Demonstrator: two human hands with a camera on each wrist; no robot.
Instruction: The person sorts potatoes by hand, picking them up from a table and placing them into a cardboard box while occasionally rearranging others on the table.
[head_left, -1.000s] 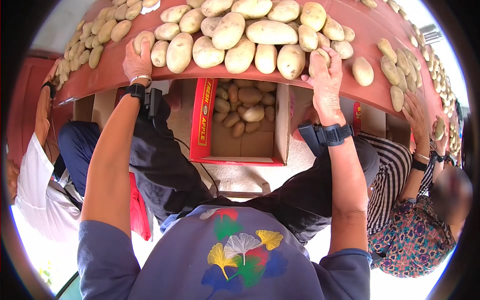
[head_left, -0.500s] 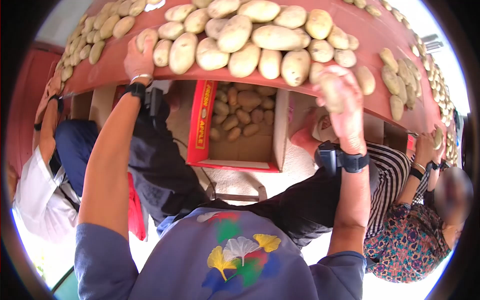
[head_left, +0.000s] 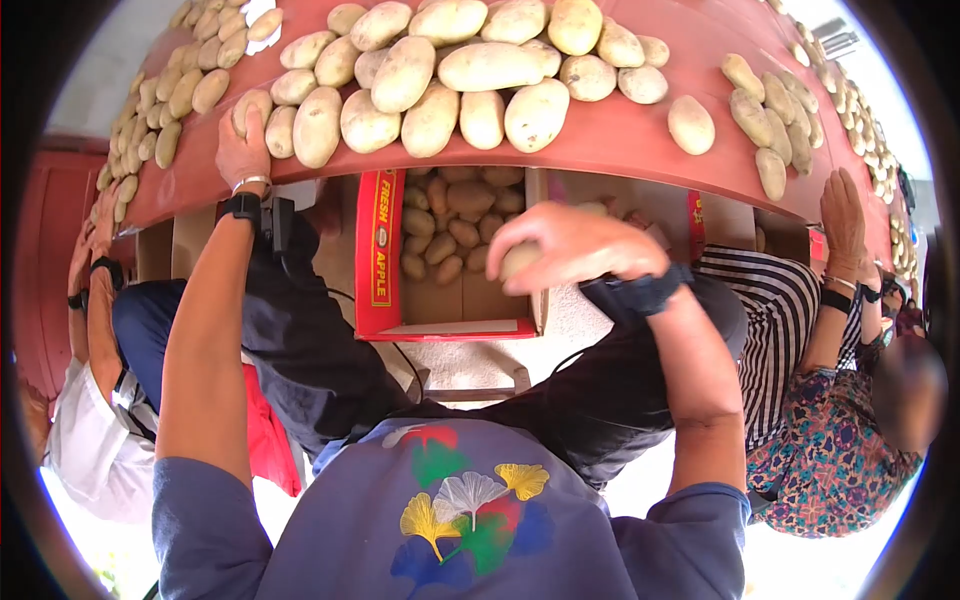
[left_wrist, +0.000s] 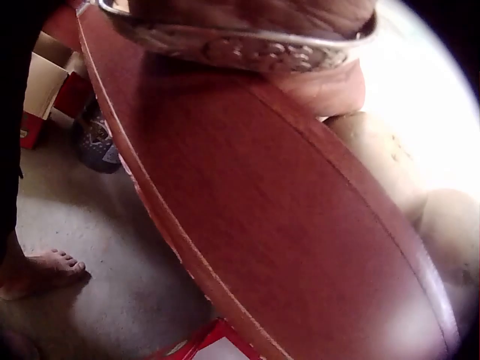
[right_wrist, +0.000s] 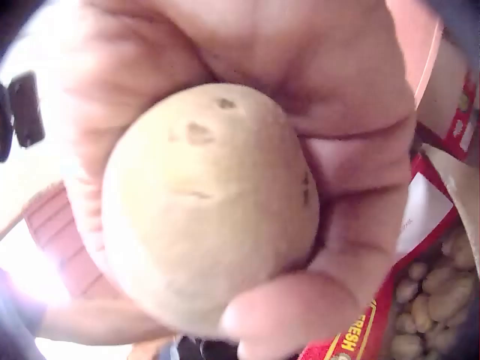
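Note:
My right hand (head_left: 585, 245) grips a potato (right_wrist: 206, 210) over the right edge of an open cardboard box (head_left: 378, 300). In the right wrist view, curled fingers wrap round this pale potato, which shows a few dark marks. Up on the red table, my left hand (head_left: 242, 150) holds another potato (head_left: 253, 106) at the left end of a heap of potatoes (head_left: 405, 75). The left wrist view shows only part of that hand, behind a metal bracelet (left_wrist: 277, 52). More potatoes (head_left: 465, 215) lie inside the box, beneath the table edge.
One loose potato (head_left: 691, 125) sits right of the heap, and a smaller group (head_left: 775, 120) lies beyond it. Another pile (head_left: 170, 90) is at the far left. People sit on both sides, one's hand (head_left: 845, 215) at the table edge. The box stands between my knees.
My right hand has lifted a potato from the heap's right end at the table edge and carried it down and left to the box. My left hand stays with its potato.

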